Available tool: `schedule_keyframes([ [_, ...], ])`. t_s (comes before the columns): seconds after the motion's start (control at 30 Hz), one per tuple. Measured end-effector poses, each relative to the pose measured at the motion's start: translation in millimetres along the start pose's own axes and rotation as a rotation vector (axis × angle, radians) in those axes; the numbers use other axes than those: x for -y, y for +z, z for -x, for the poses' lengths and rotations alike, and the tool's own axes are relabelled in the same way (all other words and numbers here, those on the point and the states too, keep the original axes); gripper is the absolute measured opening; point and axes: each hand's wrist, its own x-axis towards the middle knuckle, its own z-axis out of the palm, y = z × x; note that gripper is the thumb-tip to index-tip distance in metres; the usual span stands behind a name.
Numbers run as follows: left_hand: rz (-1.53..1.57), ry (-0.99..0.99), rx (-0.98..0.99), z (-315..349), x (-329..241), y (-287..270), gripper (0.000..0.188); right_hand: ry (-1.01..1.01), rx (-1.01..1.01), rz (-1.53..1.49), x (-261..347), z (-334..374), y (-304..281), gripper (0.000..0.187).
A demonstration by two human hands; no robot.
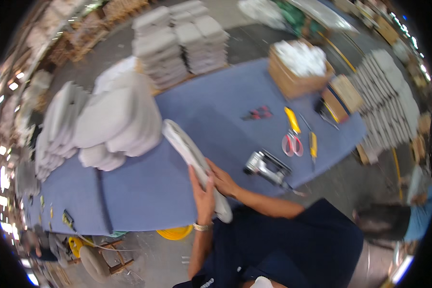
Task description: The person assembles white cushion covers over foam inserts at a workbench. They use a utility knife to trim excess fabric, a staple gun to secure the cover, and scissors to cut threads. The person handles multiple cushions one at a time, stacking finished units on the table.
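Observation:
A light grey padded seat cushion (183, 143) stands nearly on edge between my hands, over the near side of the blue-covered table (144, 201). My left hand (204, 196), with a watch on its wrist, lies along the cushion's left side. From the right, my right hand (222, 181) presses against the opposite side, its fingertips partly hidden by the cushion. Between them both hands grip it. To the right on the table lies a silver-and-black staple gun (268, 167). Beyond it are red-handled scissors (293, 144) and a yellow-handled screwdriver (313, 145).
Stacked grey cushions (125, 115) cover the table's left part. Behind the table rise taller cushion stacks (180, 43). A cardboard box of white material (300, 86) and a smaller box (343, 98) stand far right, near dark pliers (258, 113). Another person (417, 211) is at the right edge.

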Motion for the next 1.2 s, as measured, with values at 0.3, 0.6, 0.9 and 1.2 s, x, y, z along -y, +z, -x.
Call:
schedule_keyframes([
  [0.3,-0.239,0.044,-0.048,8,-14,-4,0.08,-0.264,-0.143,0.352,-6,-1,-87,0.035],
  [0.6,-0.615,0.231,-0.016,-13,-29,-32,0.067,0.363,-0.843,0.505,-102,-26,-353,0.047],
  [0.9,-0.785,0.381,-0.03,-148,-59,-5,0.058,0.468,-0.82,0.819,-122,-39,-408,0.051],
  [1.2,-0.858,0.288,-0.24,-219,-3,-36,0.04,0.23,-0.794,0.752,-118,-40,-417,0.024],
])
